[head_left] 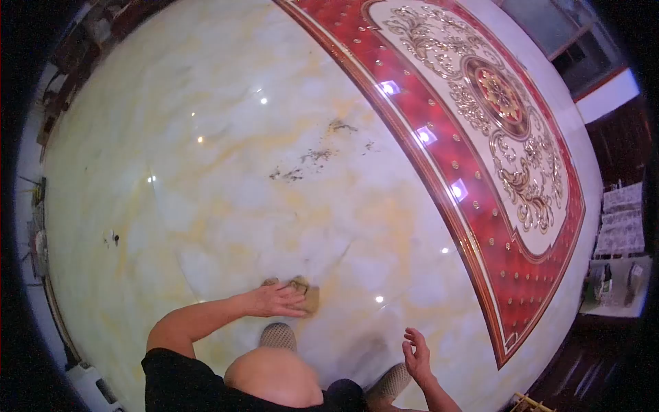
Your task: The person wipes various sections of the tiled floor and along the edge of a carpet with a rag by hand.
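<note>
My left hand [276, 301] reaches low over the glossy marbled floor [226, 240], its fingers over a small brown pad [312, 301]. The pad looks like a sponge or folded cloth, but I cannot tell which; part of it is hidden under the fingers. Off to the right, my right hand [417, 352] is in the air near my right knee, fingers loosely bent and apart, holding nothing. Dark scattered smudges [316, 156] mark the floor ahead of my left hand. A small dark spot [115, 239] lies farther left.
A shiny red patterned floor panel [491, 240] with a cream centre and scrollwork [535, 172] spans the right side. My patterned shoe [278, 336] is just below my left hand. A white box-like object [89, 384] stands at lower left; hanging items [618, 285] are at far right.
</note>
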